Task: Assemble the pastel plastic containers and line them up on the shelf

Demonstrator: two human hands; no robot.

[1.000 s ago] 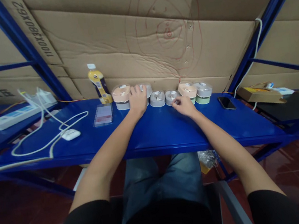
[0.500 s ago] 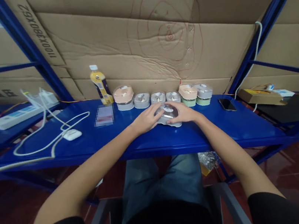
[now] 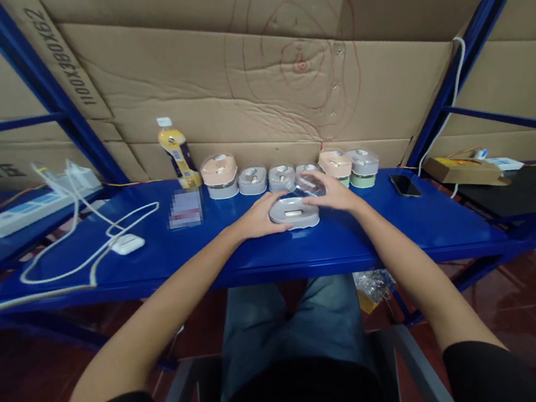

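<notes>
A small grey-and-white oval box (image 3: pixel 295 221) sits on the blue table, its top uncovered and showing a pale slot in the middle. Wrapped about the left end of that box is my left hand (image 3: pixel 259 218), steadying it. My right hand (image 3: pixel 337 193) grips a clear plastic lid (image 3: pixel 310 183), tilted above the box's back right side. Behind the lid stand small grey boxes with clear lids, one (image 3: pixel 282 177) left of it and another partly hidden by it. A pink-and-green stacked box (image 3: pixel 336 164) is just behind my right hand.
Along the back are a pink-and-grey stack (image 3: pixel 220 176), a grey box (image 3: pixel 253 180) and a grey-and-green stack (image 3: pixel 364 167). Left stand a yellow bottle (image 3: pixel 179 154), a blurred card (image 3: pixel 184 209), a white earbud case (image 3: pixel 127 243) and cables. A phone (image 3: pixel 405 185) lies right.
My right hand has lifted the clear lid off the box, up and to the right. My left hand has shifted from the lid down to the box's left side.
</notes>
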